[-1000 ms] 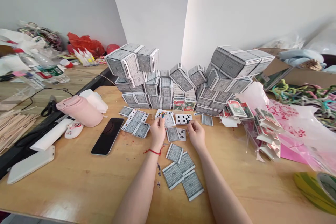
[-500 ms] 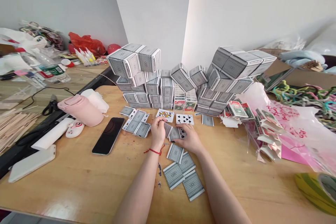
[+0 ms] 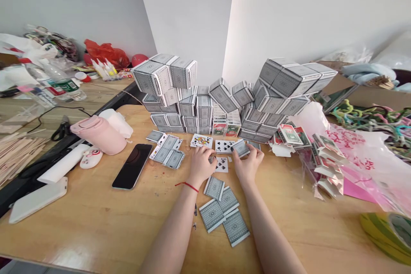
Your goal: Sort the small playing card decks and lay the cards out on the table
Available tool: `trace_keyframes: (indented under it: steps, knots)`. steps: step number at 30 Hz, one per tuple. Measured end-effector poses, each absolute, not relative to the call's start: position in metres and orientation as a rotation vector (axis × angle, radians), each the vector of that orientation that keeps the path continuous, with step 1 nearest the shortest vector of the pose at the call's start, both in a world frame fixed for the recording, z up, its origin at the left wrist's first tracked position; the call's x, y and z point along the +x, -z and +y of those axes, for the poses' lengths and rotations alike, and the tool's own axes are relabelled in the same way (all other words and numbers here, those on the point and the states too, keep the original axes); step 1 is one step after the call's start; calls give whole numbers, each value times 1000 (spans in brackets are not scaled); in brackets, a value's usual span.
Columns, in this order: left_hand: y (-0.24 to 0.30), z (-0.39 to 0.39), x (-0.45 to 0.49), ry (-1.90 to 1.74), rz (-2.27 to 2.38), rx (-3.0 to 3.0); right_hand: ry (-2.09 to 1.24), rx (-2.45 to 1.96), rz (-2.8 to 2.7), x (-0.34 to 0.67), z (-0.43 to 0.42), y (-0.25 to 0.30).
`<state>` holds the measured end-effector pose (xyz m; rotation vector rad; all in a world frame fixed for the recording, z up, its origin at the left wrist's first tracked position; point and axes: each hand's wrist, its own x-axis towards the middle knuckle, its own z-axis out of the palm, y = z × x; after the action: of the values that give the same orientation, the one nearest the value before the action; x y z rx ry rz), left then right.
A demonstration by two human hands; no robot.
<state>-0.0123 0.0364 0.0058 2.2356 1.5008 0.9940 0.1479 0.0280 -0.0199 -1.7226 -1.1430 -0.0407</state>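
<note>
My right hand (image 3: 248, 163) pinches a grey-backed playing card (image 3: 240, 148) between thumb and fingers, partly over a face-up spade card (image 3: 223, 147). My left hand (image 3: 201, 165) has its fingers curled together beside another face-up spade card (image 3: 221, 164); what they hold, if anything, is hidden. Beyond it lies a face-up picture card (image 3: 201, 140). Between my forearms, several grey-backed folded cards (image 3: 212, 214) rest on the wooden table. A small overlapping group of cards (image 3: 166, 150) lies to the left of my left hand.
Behind the cards stands a stepped structure of grey card-backed blocks (image 3: 196, 111). A black phone (image 3: 132, 167), pink tumbler (image 3: 98, 134) and white mouse (image 3: 91, 157) are on the left. Opened card boxes (image 3: 327, 158), plastic wrap (image 3: 349, 137) and yellow tape (image 3: 382, 233) lie on the right.
My right hand has moved right and away from me with a grey-backed card, uncovering the face-up spade card near me. My left hand has turned and lowered towards that card.
</note>
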Motion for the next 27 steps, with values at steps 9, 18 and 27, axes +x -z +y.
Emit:
trace_keyframes:
  steps: [9,18,27]
  knots:
    - [-7,39,-18,-1168,1687,2199,219,-1918,-1070,145,28,26]
    - [11,49,-21,-1125,1667,2255,53,-1593,-1634,140,26,20]
    - [9,49,-23,-1132,1667,2248,-60,-1522,-1797,143,32,35]
